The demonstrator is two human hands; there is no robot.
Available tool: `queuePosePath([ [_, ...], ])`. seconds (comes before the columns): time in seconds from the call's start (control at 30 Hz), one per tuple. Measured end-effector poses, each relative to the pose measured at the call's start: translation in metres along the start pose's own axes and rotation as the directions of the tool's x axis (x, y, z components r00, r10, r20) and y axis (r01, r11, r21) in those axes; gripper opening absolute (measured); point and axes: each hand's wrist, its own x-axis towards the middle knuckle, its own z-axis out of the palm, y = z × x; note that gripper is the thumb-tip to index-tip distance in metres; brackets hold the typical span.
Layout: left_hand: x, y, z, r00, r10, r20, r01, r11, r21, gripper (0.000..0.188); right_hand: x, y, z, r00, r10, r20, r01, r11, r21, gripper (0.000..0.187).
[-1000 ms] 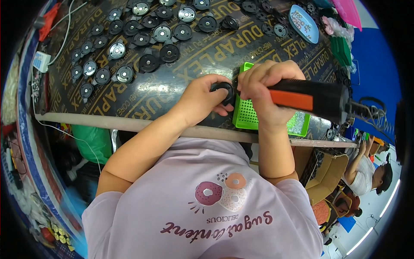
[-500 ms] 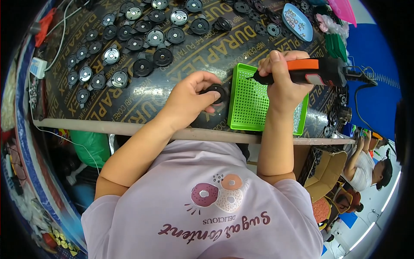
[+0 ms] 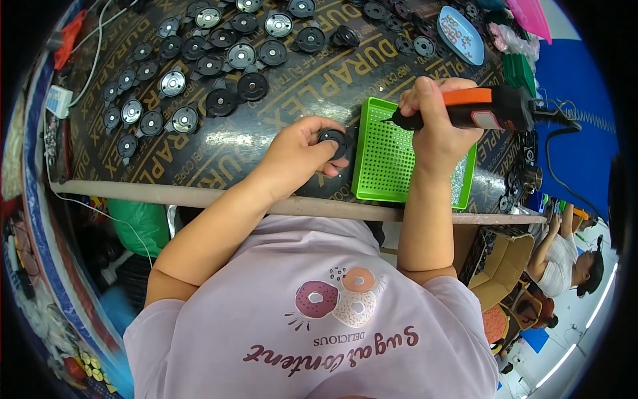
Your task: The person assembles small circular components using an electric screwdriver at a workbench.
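My left hand (image 3: 302, 154) pinches a round black part (image 3: 331, 143) by its edge, just left of a green tray (image 3: 363, 149). In my right hand (image 3: 435, 126) is a black and orange electric screwdriver (image 3: 482, 110), lying nearly level, its tip pointing left over the tray. The tray's floor has rows of small holes, and small shiny pieces (image 3: 460, 181) lie at its right end, partly behind my forearm. Whether a screw sits on the tip is too small to tell.
Many black round parts (image 3: 240, 56), some with silver discs, cover the table's far left. A blue tray (image 3: 460, 34) of small pieces stands far right. A coiled cord (image 3: 591, 120) runs from the screwdriver. Below the right table edge is a cardboard box (image 3: 498, 269); a person (image 3: 561, 259) sits beyond.
My left hand has turned the round black part slightly, so more of its face shows. My right hand and the screwdriver have barely moved.
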Motion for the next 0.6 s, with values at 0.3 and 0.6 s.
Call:
queuePosePath([
  [0.3,0.004,0.000,-0.001,1.000,-0.012,-0.020,0.010,0.996,-0.086,0.026,-0.006,-0.029,0.003,0.986,-0.059,0.157,-0.004,0.926,0.377,0.016],
  [0.6,0.006,0.004,-0.002,0.999,-0.038,-0.019,0.036,0.994,-0.102,0.026,-0.022,-0.021,0.024,0.982,0.021,0.190,-0.079,0.949,0.304,0.024],
])
